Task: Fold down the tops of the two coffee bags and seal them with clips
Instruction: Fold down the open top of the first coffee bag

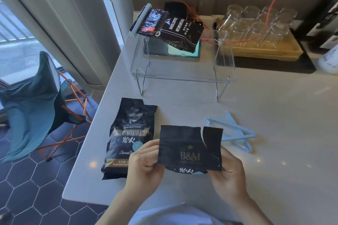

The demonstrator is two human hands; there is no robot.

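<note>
I hold a black B&M coffee bag (190,149) upright near the counter's front edge. Its torn top flap stands up, with a rip right of centre. My left hand (144,165) grips the bag's left edge and my right hand (227,173) grips its right edge. A second black coffee bag (128,133) lies flat on the counter just left of my left hand, its top unfolded. Two light blue clips (236,131) lie crossed on the counter, right of the held bag.
A clear acrylic riser (182,76) stands behind, with another coffee bag (172,31) sealed by a clip on top. A tray of glasses (256,29) sits at the back right. The counter's left edge (95,124) drops to a tiled floor with a folding chair (36,104).
</note>
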